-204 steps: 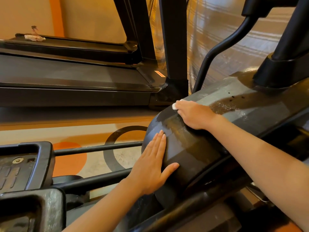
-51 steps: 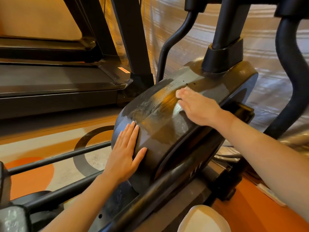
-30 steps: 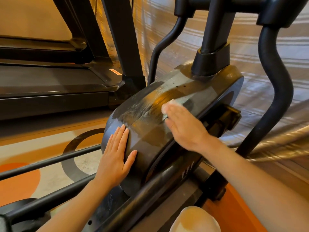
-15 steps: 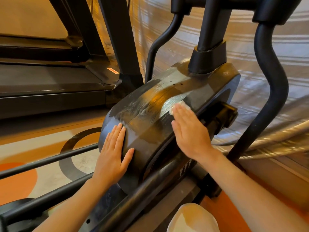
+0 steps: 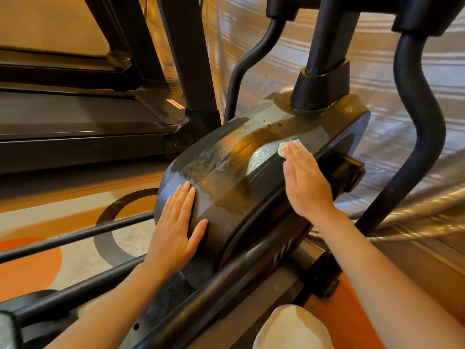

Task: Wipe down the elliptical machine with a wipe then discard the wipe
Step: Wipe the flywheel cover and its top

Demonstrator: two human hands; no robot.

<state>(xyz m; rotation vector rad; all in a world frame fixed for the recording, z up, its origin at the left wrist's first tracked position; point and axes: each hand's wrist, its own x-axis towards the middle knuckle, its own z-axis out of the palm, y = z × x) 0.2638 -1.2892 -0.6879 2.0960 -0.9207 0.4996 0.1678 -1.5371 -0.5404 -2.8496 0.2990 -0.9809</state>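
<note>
The person leans over the black, rounded plastic housing of the elliptical machine [image 5: 251,177], and both bare arms reach forward onto it. The left hand [image 5: 176,230] lies flat on the near, curved end of the housing; its fingers are straight and close together, the thumb is spread to the side, and it holds nothing. The right hand [image 5: 305,182] lies further up, on the right side of the top surface. Its fingers are also straight and together, and they press a small white crumpled wipe [image 5: 289,146] against the housing. Only the edge of the wipe shows, just beyond the fingertips; the rest is hidden under the hand, so I cannot tell how big it is.

The top of the housing between the two hands shines with wet streaks and reflects an orange light. Behind the right hand a thick black upright post [image 5: 324,79] rises from a collar on the housing. A curved black handle bar [image 5: 417,117] stands at the right, and a thinner curved black bar [image 5: 241,69] stands to the left of the post. A black treadmill with a flat dark belt [image 5: 75,117] stands at the left, beside the machine. The floor [image 5: 50,222] under them is pale with orange patches and a dark ring. At the bottom edge a rounded pale cloth shape [image 5: 292,328] shows, perhaps a knee.
</note>
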